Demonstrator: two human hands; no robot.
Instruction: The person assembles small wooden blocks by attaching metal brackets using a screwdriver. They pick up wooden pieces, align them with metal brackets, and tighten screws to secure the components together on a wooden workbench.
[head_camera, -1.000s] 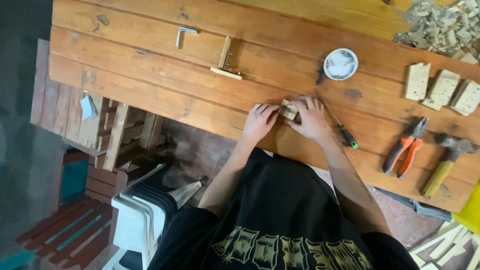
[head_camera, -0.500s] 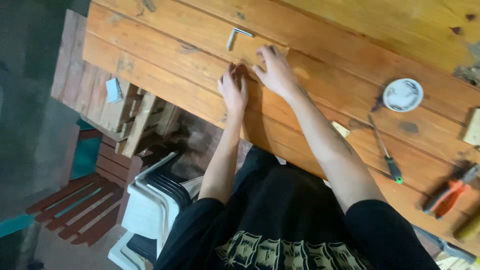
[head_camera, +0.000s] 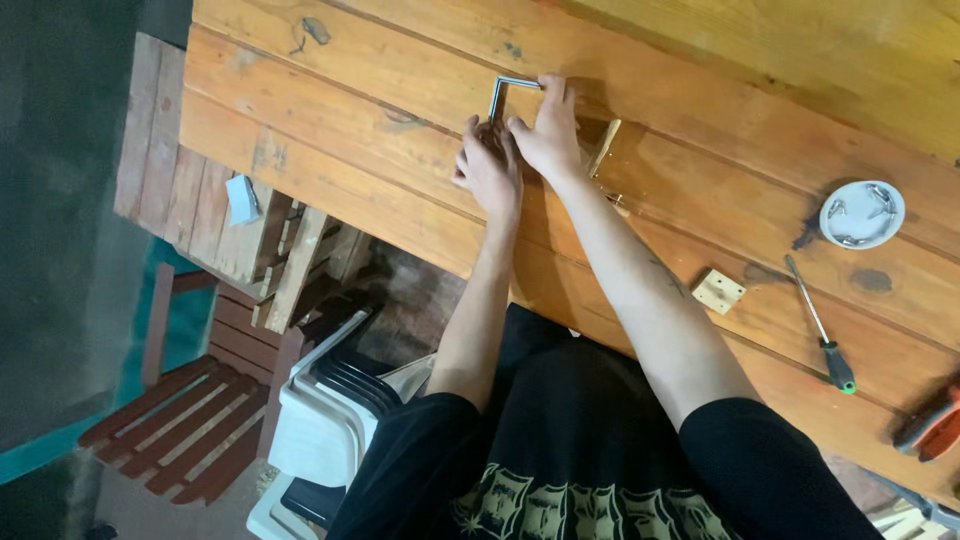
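Two hands up on the plank table (head_camera: 330, 150), side by side. Left hand (head_camera: 488, 170) lies flat, fingers together, just below the metal bracket (head_camera: 505, 90). Right hand (head_camera: 548, 135) has its fingertips on the bracket's bar, can't tell if it's gripped. Further right: wood strip (head_camera: 603, 148), small block (head_camera: 718, 291), screwdriver (head_camera: 820, 325), white dish (head_camera: 861, 214), pliers (head_camera: 932, 425).

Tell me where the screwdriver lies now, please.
In the head view, the screwdriver lies on the wooden table at the right, below the white dish and right of a small wood block.
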